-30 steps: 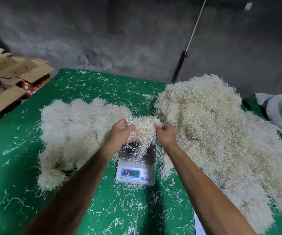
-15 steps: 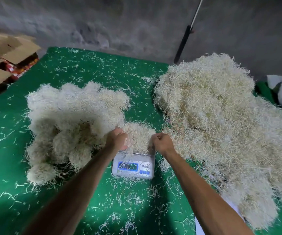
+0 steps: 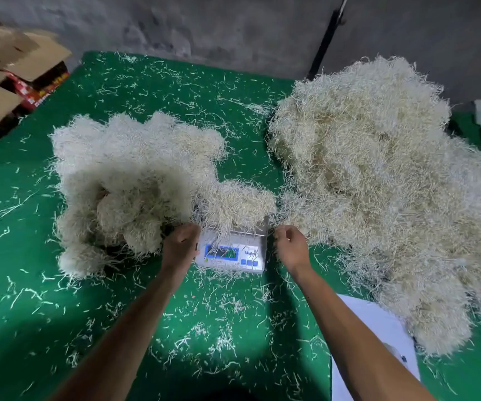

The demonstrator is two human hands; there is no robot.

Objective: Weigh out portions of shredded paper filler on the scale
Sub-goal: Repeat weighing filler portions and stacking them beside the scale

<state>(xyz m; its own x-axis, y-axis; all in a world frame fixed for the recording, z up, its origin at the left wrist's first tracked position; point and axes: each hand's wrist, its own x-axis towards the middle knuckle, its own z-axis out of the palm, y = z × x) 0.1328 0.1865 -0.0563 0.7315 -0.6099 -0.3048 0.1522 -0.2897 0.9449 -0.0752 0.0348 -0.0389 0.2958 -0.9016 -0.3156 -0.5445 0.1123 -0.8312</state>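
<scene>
A small white digital scale (image 3: 230, 254) with a lit blue display sits on the green table (image 3: 175, 82). A clump of shredded paper (image 3: 236, 202) lies on its platform and hangs over the edges. My left hand (image 3: 180, 241) is at the scale's left side with fingers curled under; no paper shows in it. My right hand (image 3: 289, 244) hovers at the scale's right side, fingers loosely curled, apart from the clump. A big loose heap of shredded paper (image 3: 378, 183) lies to the right. A group of rounded portions (image 3: 123, 192) lies to the left.
Loose paper strands litter the green table all around. Cardboard boxes (image 3: 10, 68) are stacked off the table's far left corner. A white sheet (image 3: 378, 342) lies under my right forearm. A dark pole (image 3: 324, 39) leans on the grey wall behind.
Both hands lowered the clump onto the scale and let go of it. They have drawn back to the scale's two sides.
</scene>
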